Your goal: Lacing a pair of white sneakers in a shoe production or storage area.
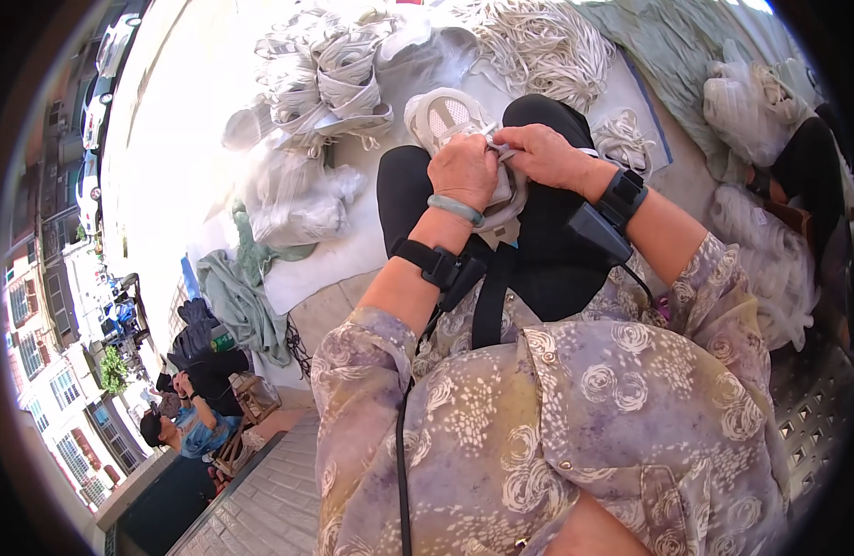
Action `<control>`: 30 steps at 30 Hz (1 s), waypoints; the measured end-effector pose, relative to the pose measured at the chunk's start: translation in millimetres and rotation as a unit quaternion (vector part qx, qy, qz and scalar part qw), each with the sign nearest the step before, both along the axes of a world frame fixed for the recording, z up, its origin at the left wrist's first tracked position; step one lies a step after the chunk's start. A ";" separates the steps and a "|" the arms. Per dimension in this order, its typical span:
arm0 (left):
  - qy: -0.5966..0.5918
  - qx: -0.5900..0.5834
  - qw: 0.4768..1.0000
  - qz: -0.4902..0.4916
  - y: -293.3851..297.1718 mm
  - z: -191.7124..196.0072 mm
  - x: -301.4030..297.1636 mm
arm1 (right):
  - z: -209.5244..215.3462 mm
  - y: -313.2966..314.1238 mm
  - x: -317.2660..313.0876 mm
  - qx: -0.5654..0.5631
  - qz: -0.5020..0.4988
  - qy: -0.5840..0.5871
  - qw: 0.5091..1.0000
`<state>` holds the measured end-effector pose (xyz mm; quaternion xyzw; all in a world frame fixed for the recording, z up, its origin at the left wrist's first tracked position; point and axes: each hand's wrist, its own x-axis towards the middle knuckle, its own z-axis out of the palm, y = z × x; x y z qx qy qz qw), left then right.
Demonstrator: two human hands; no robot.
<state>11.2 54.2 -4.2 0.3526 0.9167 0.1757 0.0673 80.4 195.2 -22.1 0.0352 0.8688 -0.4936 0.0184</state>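
A pale sneaker with a mesh toe rests between my knees, its toe pointing away from me. Over its upper, my left hand is closed in a pinch, the fingers curled at the lacing. From the right, my right hand pinches a whitish shoelace at the same spot, close to the left fingertips. The heel end of the shoe is partly covered by both hands. Exactly how the lace runs between the fingers is too small to make out.
Ahead lie bundled pale straps, a heap of loose white laces and clear plastic bags. More filled bags stand at right beside another person's dark-clothed leg. At lower left sits a person in blue.
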 end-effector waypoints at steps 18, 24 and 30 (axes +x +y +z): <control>-0.082 -0.367 0.918 0.122 -236.9 46.2 -11.6 | 8.2 -2.5 11.6 0.028 -0.069 -0.028 0.997; -0.212 -0.524 0.786 0.250 -331.5 33.6 32.2 | 10.1 -2.5 -1.2 0.012 -0.034 -0.056 0.998; -0.084 -0.134 0.971 0.179 -252.0 11.7 5.1 | 19.5 -2.5 -13.2 -0.110 -0.049 -0.154 0.981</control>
